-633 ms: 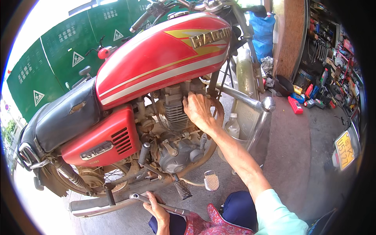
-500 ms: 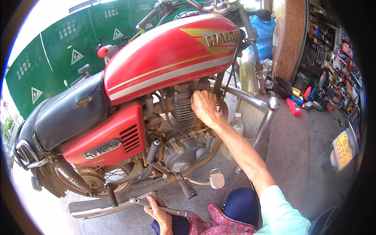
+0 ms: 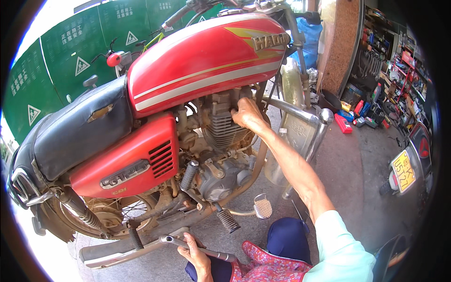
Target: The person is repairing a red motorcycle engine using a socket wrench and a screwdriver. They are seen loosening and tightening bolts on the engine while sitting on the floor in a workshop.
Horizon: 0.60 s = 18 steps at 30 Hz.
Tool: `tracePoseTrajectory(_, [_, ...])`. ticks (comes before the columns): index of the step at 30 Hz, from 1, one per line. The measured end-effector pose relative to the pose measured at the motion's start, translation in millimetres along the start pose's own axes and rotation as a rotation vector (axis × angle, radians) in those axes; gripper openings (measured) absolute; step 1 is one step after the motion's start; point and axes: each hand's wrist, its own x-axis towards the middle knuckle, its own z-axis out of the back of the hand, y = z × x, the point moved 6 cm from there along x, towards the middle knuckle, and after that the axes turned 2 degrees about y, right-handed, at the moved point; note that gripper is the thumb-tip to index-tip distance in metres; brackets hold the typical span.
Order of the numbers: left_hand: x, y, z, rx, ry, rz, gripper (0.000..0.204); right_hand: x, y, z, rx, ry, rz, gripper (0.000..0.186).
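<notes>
A red motorcycle with a red fuel tank [image 3: 197, 66] and torn black seat [image 3: 80, 136] stands side-on before me. My right hand [image 3: 246, 115] is at the top of the finned engine cylinder [image 3: 218, 131], below the tank, fingers curled; whatever they hold is hidden. My left hand [image 3: 192, 251] grips a long silver ratchet wrench [image 3: 221, 256] low down, just beside the exhaust pipe [image 3: 117, 254] and below a rubber footpeg [image 3: 228, 218]. A perforated metal pedal [image 3: 263, 207] sits to the right of that peg.
A green hoarding [image 3: 61, 61] and a small bicycle stand behind. At right are a pillar [image 3: 338, 42], blue bag [image 3: 305, 37], shelves of tools, bottles, a red case [image 3: 343, 122] and another vehicle's rear [image 3: 418, 155]. A chrome crash bar [image 3: 305, 155] curves beside my right arm.
The motorcycle and surroundings have shifted slightly in the view. My right hand has moved a little up and rightward at the cylinder head; my left hand still holds the wrench.
</notes>
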Motion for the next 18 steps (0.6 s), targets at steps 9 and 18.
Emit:
tracePoseTrajectory(9, [9.9, -26.5, -97.7, 0.012, 0.344, 0.035, 0.047, -224.5, 25.4, -4.1, 0.308, 0.689, 0.214, 0.043])
tracePoseTrajectory(18, [18.2, -126.3, -182.8, 0.618, 0.267, -0.825, 0.031, -214.3, -20.0, 4.5, 1.311, 0.395, -0.342, 0.04])
